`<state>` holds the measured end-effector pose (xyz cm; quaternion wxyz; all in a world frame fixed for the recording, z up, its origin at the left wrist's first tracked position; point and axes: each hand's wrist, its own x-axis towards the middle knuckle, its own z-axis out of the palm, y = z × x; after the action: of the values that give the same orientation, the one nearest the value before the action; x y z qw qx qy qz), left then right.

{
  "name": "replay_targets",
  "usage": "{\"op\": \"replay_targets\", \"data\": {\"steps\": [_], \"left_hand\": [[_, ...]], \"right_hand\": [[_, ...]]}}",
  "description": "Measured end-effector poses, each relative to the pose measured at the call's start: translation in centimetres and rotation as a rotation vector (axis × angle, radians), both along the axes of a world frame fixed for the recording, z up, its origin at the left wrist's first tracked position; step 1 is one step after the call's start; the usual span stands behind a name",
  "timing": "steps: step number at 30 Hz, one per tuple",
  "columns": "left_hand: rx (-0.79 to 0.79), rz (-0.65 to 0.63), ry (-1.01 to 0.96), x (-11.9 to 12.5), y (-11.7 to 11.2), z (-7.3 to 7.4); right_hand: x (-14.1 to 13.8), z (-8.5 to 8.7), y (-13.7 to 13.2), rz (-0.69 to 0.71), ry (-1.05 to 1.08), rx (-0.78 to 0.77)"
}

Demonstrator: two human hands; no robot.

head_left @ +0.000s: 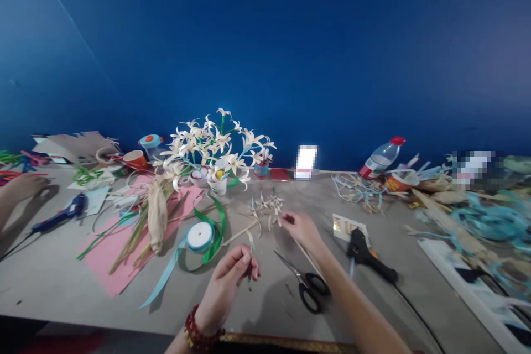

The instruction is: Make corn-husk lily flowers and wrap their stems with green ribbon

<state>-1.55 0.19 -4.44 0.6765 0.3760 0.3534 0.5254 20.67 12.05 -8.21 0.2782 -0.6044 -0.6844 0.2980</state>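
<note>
My left hand point(236, 268), with a dark red bead bracelet at the wrist, is low in the middle of the head view. Its thumb and fingers pinch a small flower point(251, 239) with pale petals by the thin stem. Farther forward, my right hand point(299, 225) reaches to the edge of a group of small handmade flowers point(275, 206) lying on the table. Its fingers are curled together at the tips; what they hold, if anything, is hidden. Black-handled scissors point(305, 282) lie between my forearms, blades pointing away from me.
Left are a ribbon spool point(200, 236), dried husks point(157, 215) on pink paper point(102, 249), and a blue glue gun point(60, 214) near another person's hand point(25, 188). White flowers in cups point(218, 185) stand behind. Right are a black glue gun point(369, 257), its cord and a bottle point(381, 157).
</note>
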Motion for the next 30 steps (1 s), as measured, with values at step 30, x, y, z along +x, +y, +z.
{"op": "replay_targets", "data": {"steps": [30], "left_hand": [[-0.14, -0.194, -0.344, 4.2, 0.6, 1.0]], "right_hand": [[-4.5, 4.5, -9.8, -0.105, 0.91, 0.312]]}}
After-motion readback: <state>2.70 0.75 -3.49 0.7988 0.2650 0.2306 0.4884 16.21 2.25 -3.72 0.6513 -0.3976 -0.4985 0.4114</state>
